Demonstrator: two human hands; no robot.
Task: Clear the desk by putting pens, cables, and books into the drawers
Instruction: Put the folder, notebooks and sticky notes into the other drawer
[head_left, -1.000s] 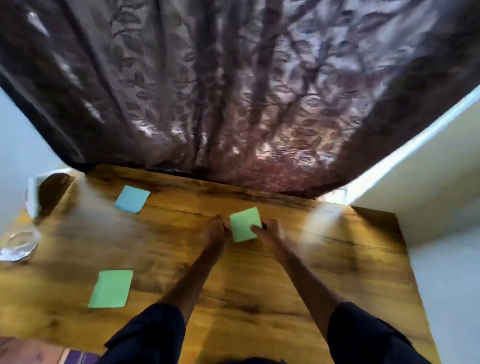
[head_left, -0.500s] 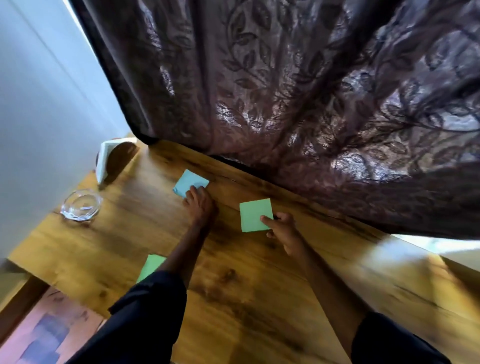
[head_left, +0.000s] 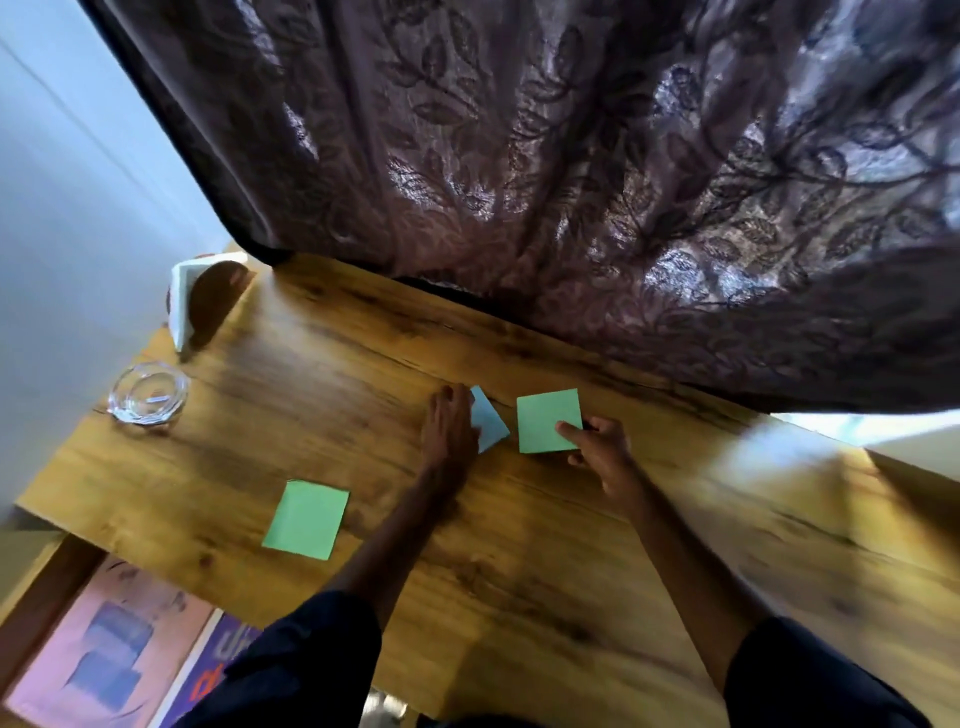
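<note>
Overhead, the dark leaf-patterned curtain (head_left: 597, 182) fills the top of the view as it did half a second ago, hanging down to the far edge of the desk (head_left: 545, 571). More of the wooden desk shows now, and the open drawer (head_left: 47, 587) at lower left has come further into view, with a pink book (head_left: 104, 654) and a purple book (head_left: 208, 670) lying flat inside it. Both forearms reach out from dark sleeves (head_left: 311, 665) over the desk.

Half a second ago the left hand (head_left: 449, 431) lay on the blue note (head_left: 488, 423) out near the far left; now hand and note have moved right, so the note sits just beside the far green note (head_left: 548, 421). That hand lies flat, fingers together, its inner edge on the blue note, one corner of which is lifted. The right hand (head_left: 597, 452) has kept its place: thumb on top of the far green note's near right corner, fingers curled under, clamped on it. The near green note (head_left: 306, 519) lies alone toward the desk's near left edge, now fully uncovered by the sleeve.

At far left the glass dish (head_left: 148, 395) and the white holder (head_left: 200, 296) stand where they were, well apart from the hands.
</note>
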